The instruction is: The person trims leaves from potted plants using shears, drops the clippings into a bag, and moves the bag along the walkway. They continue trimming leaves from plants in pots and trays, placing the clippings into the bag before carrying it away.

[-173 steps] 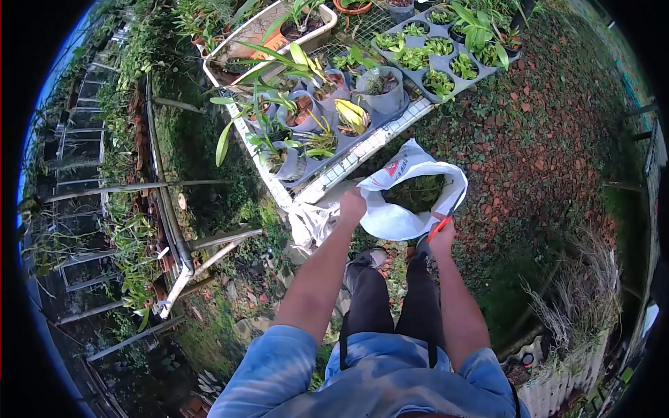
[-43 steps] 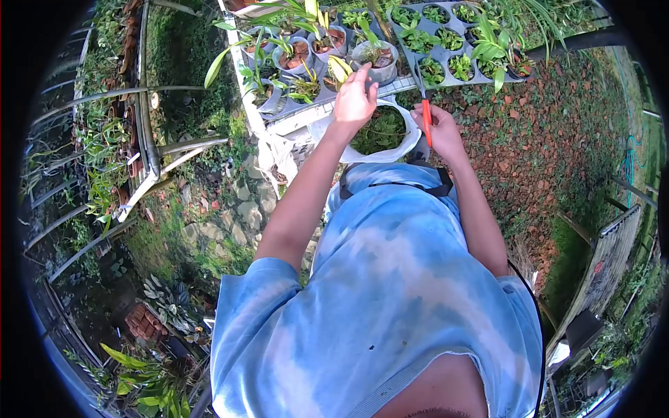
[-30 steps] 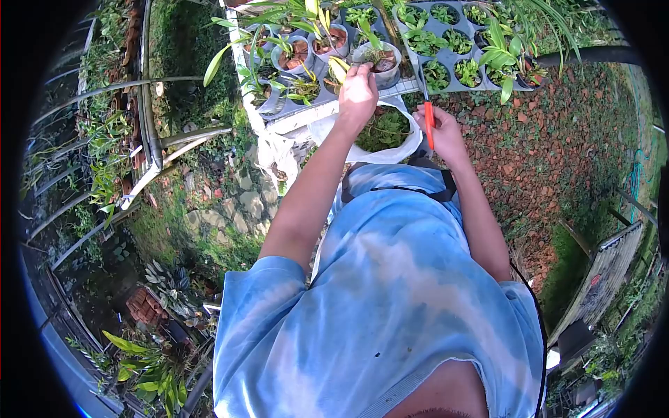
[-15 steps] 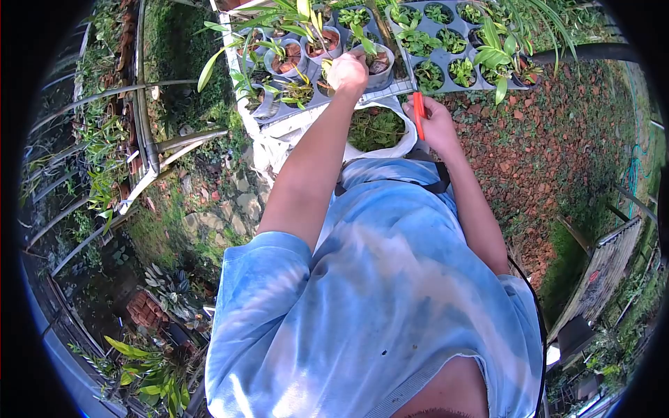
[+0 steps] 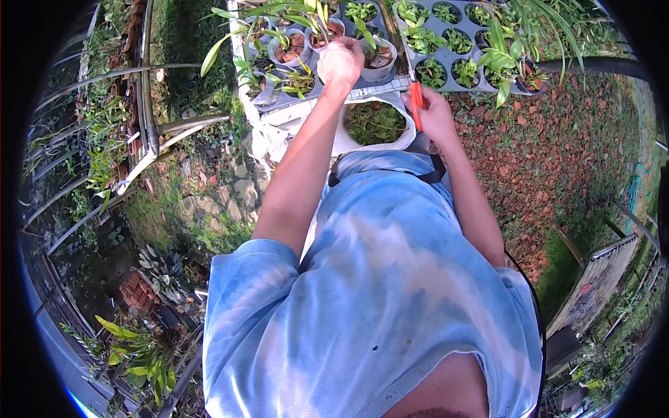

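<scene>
Grey trays (image 5: 448, 74), white-edged bench (image 5: 383, 88) — red-handled tool (image 5: 417, 104), stony ground (image 5: 529, 164)

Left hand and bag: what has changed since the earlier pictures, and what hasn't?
The left hand has let go of the rim of the white bag and gone up to the potted plants; from beside the clear pot it has since shifted left. The bag's mouth now shows close to the waist. The orange-handled tool stays in the right hand; the plant tray looks unmoved.
</scene>
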Available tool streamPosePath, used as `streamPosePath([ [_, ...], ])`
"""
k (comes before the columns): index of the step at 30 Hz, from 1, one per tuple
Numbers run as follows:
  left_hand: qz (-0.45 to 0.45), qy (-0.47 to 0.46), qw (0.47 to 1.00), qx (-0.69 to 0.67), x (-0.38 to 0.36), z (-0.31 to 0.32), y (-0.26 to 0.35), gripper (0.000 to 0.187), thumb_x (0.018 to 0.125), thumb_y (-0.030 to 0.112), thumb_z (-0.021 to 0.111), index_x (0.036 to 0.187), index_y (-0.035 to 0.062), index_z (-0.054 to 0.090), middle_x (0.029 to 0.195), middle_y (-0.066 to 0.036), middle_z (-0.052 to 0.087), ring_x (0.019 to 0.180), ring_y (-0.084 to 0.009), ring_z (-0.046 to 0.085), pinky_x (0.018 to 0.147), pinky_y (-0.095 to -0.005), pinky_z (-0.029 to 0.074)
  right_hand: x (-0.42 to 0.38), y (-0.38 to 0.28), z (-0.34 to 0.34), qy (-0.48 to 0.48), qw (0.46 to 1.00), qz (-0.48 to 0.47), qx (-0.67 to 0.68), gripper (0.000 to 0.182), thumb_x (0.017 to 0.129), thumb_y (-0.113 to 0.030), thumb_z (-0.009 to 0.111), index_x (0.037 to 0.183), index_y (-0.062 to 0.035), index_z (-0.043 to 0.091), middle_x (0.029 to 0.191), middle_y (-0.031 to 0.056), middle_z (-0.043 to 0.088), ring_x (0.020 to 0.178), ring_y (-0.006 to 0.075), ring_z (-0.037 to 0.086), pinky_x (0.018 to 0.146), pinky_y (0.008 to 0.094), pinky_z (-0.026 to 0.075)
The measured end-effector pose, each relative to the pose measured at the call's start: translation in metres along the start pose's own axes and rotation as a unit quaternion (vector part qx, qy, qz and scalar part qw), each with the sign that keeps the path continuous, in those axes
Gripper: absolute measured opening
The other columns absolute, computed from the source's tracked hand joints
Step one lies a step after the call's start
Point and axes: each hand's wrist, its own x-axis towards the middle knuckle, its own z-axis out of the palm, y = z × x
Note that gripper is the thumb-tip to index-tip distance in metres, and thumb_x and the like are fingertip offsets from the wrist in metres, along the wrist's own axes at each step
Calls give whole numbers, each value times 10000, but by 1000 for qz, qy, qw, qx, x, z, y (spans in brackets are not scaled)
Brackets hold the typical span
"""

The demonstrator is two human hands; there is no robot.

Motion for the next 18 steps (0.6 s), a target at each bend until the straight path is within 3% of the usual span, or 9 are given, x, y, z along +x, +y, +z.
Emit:
streamPosePath([
  [1, 11, 13, 998, -68, 7, 1, -15, 210, 876, 268, 680, 987, 110, 764, 898, -118, 768, 818, -261, 753, 782, -356, 580, 2, 0, -3, -6, 1000, 0, -1, 319, 920, -224, 763, 1113, 17, 682, 969, 45, 713, 871, 91, 632, 803, 255, 508],
  [2, -24, -35, 979, -199, 1, -15, -13, 207, 927, 210, 664, 1023, 43, 741, 878, -110, 772, 785, -190, 759, 755, -321, 578, 3, -1, -5, -7, 1000, -4, -5, 319, 921, -224, 761, 1114, 18, 681, 970, 46, 713, 873, 92, 633, 805, 255, 509],
  [4, -38, -24, 946, -322, -10, -37, -14, 222, 978, 172, 629, 1049, -22, 710, 889, -103, 768, 780, -149, 751, 719, -268, 566, 7, -1, -6, -12, 1000, -12, -13, 320, 924, -222, 758, 1117, 21, 679, 971, 47, 713, 878, 94, 635, 808, 257, 510],
  [7, -16, -4, 951, -310, -29, -67, -16, 235, 1009, 168, 625, 1111, -42, 654, 1007, -128, 734, 913, -173, 727, 761, -280, 599, 11, 2, -3, -16, 999, -32, 7, 324, 909, -259, 763, 1072, 13, 699, 852, 47, 654, 769, 105, 566, 744, 289, 483],
  [11, 64, 66, 896, -435, -64, -78, -17, 188, 1022, 146, 614, 1080, -29, 652, 1018, -127, 729, 950, -168, 717, 853, -281, 586, 12, 4, 0, -47, 998, -45, -9, 323, 914, -255, 767, 1093, 7, 701, 893, 27, 678, 780, 84, 572, 736, 274, 484],
  [14, 20, 14, 865, -502, -73, -74, -19, 186, 1028, 148, 606, 1081, -25, 649, 1020, -127, 729, 949, -164, 713, 890, -279, 572, 9, 3, 3, -70, 997, -22, 24, 324, 921, -244, 767, 1112, 8, 698, 939, 16, 695, 811, 66, 587, 746, 257, 490],
  [15, 5, 12, 863, -505, -72, -65, -21, 132, 1017, 79, 581, 1080, -20, 641, 979, -118, 734, 893, -146, 709, 819, -265, 583, 9, 3, 6, -68, 997, -27, 33, 324, 923, -240, 766, 1118, 9, 697, 951, 14, 698, 823, 62, 593, 753, 252, 493],
  [16, 8, -2, 877, -481, -69, -54, -27, 198, 990, 123, 621, 1111, -33, 637, 959, -104, 739, 870, -138, 708, 821, -283, 582, 11, 3, 8, -64, 996, -34, 43, 325, 926, -236, 765, 1125, 11, 695, 964, 13, 701, 835, 58, 600, 760, 246, 496],
  [18, -7, -10, 963, -269, -67, -42, -13, 311, 940, 168, 662, 1162, -48, 627, 968, -134, 749, 878, -217, 731, 847, -346, 579, 13, 9, 11, -67, 994, -51, 72, 317, 926, -216, 764, 1132, 14, 692, 954, 14, 702, 854, 62, 617, 786, 242, 502],
])
